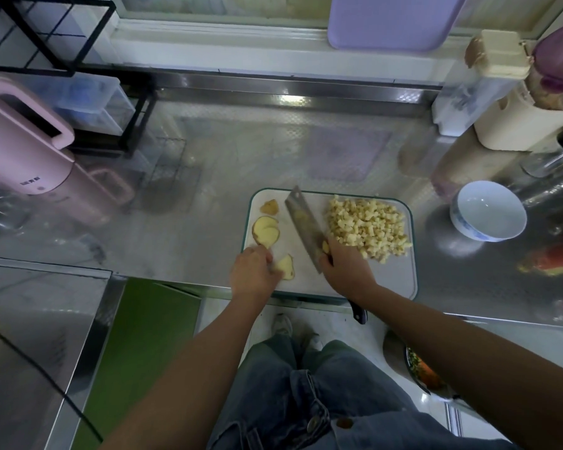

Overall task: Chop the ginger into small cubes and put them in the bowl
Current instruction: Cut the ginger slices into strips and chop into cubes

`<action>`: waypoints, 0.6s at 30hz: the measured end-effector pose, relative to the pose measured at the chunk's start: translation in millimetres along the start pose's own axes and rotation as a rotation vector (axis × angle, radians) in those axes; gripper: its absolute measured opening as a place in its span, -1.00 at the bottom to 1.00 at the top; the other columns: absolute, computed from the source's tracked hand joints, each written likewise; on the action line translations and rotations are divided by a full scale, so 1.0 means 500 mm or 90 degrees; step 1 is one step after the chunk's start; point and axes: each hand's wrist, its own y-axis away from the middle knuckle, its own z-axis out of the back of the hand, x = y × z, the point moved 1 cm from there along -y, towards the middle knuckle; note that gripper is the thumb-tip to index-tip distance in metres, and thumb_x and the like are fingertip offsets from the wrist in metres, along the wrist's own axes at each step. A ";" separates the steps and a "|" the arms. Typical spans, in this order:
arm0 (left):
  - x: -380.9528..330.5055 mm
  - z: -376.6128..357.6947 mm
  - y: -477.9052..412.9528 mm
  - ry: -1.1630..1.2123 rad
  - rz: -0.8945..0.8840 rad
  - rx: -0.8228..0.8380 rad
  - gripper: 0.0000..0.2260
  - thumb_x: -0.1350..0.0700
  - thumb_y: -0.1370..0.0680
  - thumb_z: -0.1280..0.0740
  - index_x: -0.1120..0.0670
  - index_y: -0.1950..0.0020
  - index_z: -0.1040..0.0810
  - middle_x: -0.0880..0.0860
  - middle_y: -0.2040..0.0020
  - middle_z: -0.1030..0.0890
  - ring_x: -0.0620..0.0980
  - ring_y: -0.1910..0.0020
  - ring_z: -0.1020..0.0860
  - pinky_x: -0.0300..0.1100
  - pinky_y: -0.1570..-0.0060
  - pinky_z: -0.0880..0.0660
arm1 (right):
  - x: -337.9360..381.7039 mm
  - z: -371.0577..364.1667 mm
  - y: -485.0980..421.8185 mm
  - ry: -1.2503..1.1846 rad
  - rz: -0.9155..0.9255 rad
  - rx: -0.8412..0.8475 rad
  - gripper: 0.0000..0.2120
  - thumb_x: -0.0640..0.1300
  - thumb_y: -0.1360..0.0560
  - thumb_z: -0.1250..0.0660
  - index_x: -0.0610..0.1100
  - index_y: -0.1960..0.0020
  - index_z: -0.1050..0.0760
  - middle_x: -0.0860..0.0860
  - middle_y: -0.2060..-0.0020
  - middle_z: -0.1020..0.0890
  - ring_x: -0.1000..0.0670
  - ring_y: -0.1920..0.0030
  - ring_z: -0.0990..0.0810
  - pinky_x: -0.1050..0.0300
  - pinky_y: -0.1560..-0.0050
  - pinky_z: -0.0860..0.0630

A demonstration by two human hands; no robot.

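Note:
A white cutting board point(400, 274) with a teal rim lies at the counter's front edge. A heap of small ginger cubes point(368, 227) covers its right half. My right hand point(346, 266) grips the handle of a cleaver point(303, 224), whose blade lies across the board's middle, left of the heap. Stacked ginger slices point(265, 233) and a small end piece point(269, 207) lie on the board's left side. My left hand point(254, 274) pinches one ginger slice point(285, 266) near the board's front left. A white bowl point(488, 211) with blue pattern stands to the right of the board and holds nothing.
A pink appliance point(23, 147) stands at the left by a black wire rack point(46, 34). Jars and containers point(488, 79) crowd the back right, with a metal cylinder point(553, 186) behind the bowl. A carrot point(553, 259) lies at the right edge.

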 end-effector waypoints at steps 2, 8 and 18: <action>0.003 0.003 -0.003 0.001 -0.010 0.003 -0.73 -0.06 -0.45 -0.44 0.04 -0.07 -0.57 0.03 -0.03 -0.57 0.01 -0.01 -0.53 -0.12 0.01 -0.50 | 0.010 -0.011 -0.001 0.022 0.010 0.019 -0.89 -0.12 -0.59 -0.14 -0.16 -0.04 -0.35 -0.08 0.26 -0.49 -0.16 0.25 -0.53 0.08 0.27 -0.40; 0.019 0.029 -0.030 0.030 -0.006 -0.074 -0.84 0.04 -0.55 -0.32 0.08 -0.06 -0.56 0.06 0.00 -0.57 0.02 0.03 -0.54 -0.13 0.02 -0.50 | 0.001 0.009 -0.047 0.024 -0.107 -0.037 -0.81 -0.14 -0.62 -0.09 -0.26 -0.12 -0.32 -0.14 0.26 -0.50 -0.14 0.28 -0.49 0.05 0.32 -0.39; -0.016 0.048 -0.123 -0.122 -0.007 0.002 -0.55 0.01 -0.52 -0.36 0.05 -0.37 -0.38 0.13 -0.25 -0.36 0.09 -0.24 -0.36 -0.09 -0.15 -0.43 | 0.010 0.006 -0.076 0.068 -0.136 -0.016 -0.80 -0.11 -0.62 -0.09 -0.18 -0.18 -0.31 -0.13 0.23 -0.51 -0.19 0.17 -0.58 0.06 0.26 -0.42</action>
